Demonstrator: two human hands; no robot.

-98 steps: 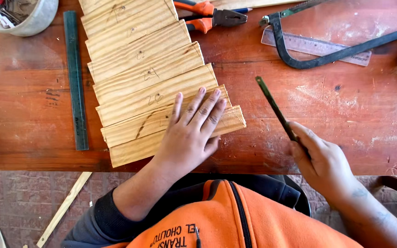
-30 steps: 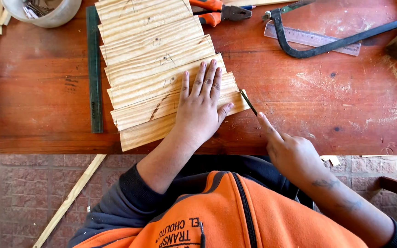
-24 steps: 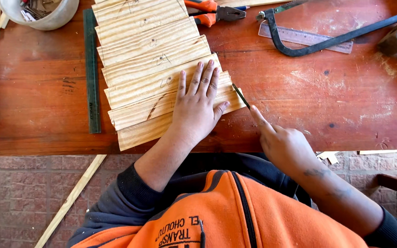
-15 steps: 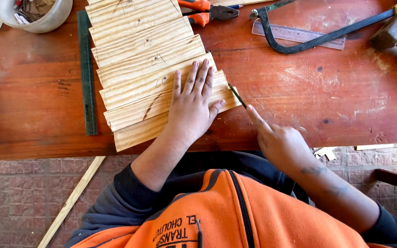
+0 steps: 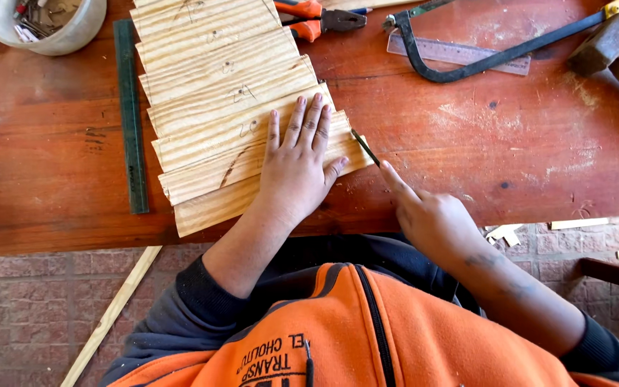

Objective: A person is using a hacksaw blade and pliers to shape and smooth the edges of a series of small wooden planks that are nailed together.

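Several pale pine boards (image 5: 216, 86) lie side by side, fanned out on a reddish wooden workbench (image 5: 467, 165). My left hand (image 5: 296, 168) presses flat on the nearest boards, fingers spread. My right hand (image 5: 431, 215) grips a dark pencil (image 5: 365, 147), whose tip touches the right end of a near board beside my left fingertips.
A green ruler (image 5: 130, 115) lies left of the boards. A hacksaw (image 5: 481, 57) rests over a steel ruler (image 5: 460, 54) at the back right, with a hammer (image 5: 610, 43) beyond. Orange-handled pliers (image 5: 317, 18) and a grey tub (image 5: 44, 25) sit along the far edge. A wood strip (image 5: 112, 315) lies on the brick floor.
My right hand has brought the pencil from the bare bench leftward to the boards' right end. My left hand stays flat on the boards.
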